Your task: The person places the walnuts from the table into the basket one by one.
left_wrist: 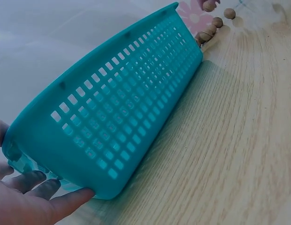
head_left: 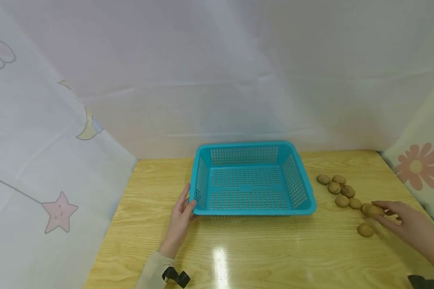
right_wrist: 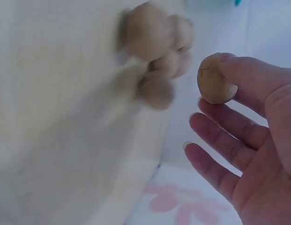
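Note:
A turquoise plastic basket (head_left: 253, 212) with perforated walls sits on the wooden table, and its inside shows nothing in it. My left hand (head_left: 181, 218) grips its near left corner, thumb at the rim and fingers against the outer side; the left wrist view shows these fingers (left_wrist: 72, 201) on the end wall. To the right, my right hand (head_left: 406, 222) pinches a walnut (right_wrist: 214, 79) between thumb and forefinger, with the other fingers spread apart. That walnut is above the table. Several more walnuts (head_left: 341, 200) lie in a loose row right of the basket, one (head_left: 365, 230) nearer me.
The wooden table (head_left: 260, 253) reaches back to a pale hanging cloth (head_left: 217, 100). Printed cloth also stands along the left and right sides, with a pink star (head_left: 60, 212) at left and a flower (head_left: 417, 166) at right. Black straps (head_left: 176, 277) are on the wrists.

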Tool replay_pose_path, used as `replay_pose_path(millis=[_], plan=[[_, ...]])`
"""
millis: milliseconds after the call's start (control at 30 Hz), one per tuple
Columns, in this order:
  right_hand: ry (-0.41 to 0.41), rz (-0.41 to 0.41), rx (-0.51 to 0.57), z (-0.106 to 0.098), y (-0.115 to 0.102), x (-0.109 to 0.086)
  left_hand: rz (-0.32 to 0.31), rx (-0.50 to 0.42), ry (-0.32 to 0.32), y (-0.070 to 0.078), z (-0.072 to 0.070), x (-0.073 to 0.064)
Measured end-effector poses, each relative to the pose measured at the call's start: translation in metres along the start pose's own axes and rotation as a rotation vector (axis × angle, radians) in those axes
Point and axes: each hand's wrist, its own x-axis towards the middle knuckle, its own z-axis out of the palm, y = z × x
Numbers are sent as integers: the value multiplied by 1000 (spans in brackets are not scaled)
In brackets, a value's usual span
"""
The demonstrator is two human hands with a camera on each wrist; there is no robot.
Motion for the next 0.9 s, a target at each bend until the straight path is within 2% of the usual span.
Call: replay_pose_path(millis=[100,300,533,733,900], plan=[[20,-25,-37,-7,-15,7,0,-9,-1,1,0,-1],[-13,-79,-16,-20,-48,30,-3,-10,-5,1,0,-2],[96,-242,-6,-29,-74,59,1,3,-10,-1,-1,0],[45,-261,35,-37,-103,84,-6,4,-7,-2,-2,1],[67,-366,58,-39,-126,108,-11,5,5,-2,-2,0]])
